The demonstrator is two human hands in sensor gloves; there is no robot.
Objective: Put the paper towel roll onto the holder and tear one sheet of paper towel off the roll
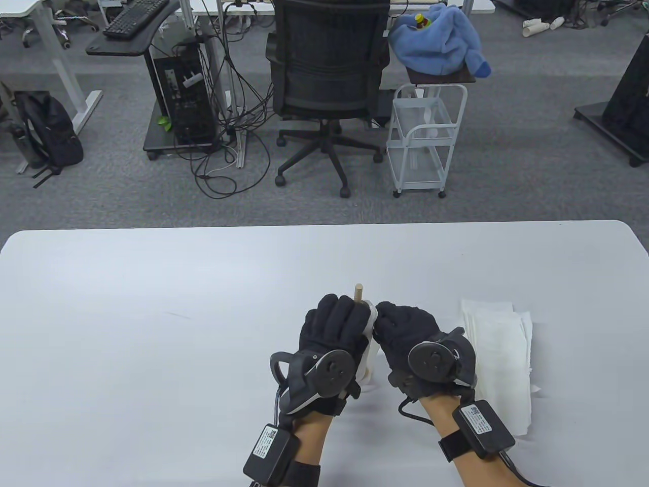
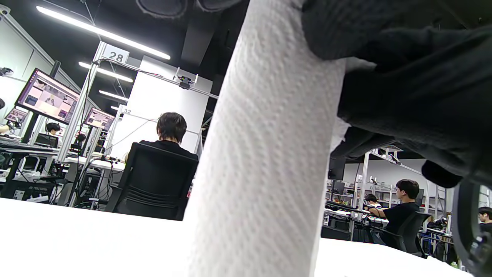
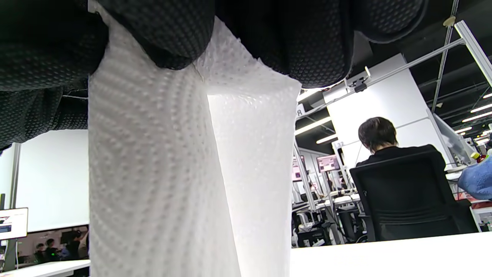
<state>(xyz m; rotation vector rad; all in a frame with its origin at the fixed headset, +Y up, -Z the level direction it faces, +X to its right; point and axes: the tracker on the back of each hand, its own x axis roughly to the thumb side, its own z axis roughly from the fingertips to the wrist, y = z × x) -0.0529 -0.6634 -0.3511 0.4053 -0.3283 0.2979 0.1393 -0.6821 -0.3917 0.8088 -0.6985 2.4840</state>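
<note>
Hands: L hand (image 1: 332, 324) curled on roll (image 1: 371, 324), R hand (image 1: 405, 324) pinching sheet (image 3: 253, 154).

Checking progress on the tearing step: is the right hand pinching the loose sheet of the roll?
Yes: the right hand pinches the loose sheet at its top edge.

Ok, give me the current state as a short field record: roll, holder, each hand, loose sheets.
roll: paper towel roll upright on the table, on the holder
holder: wooden post tip sticks up above the roll
left hand: grip wrapped around the roll
right hand: pinches the loose sheet edge near the top
torn sheets: stacked flat, right of the right hand
tear: not yet visible
</note>
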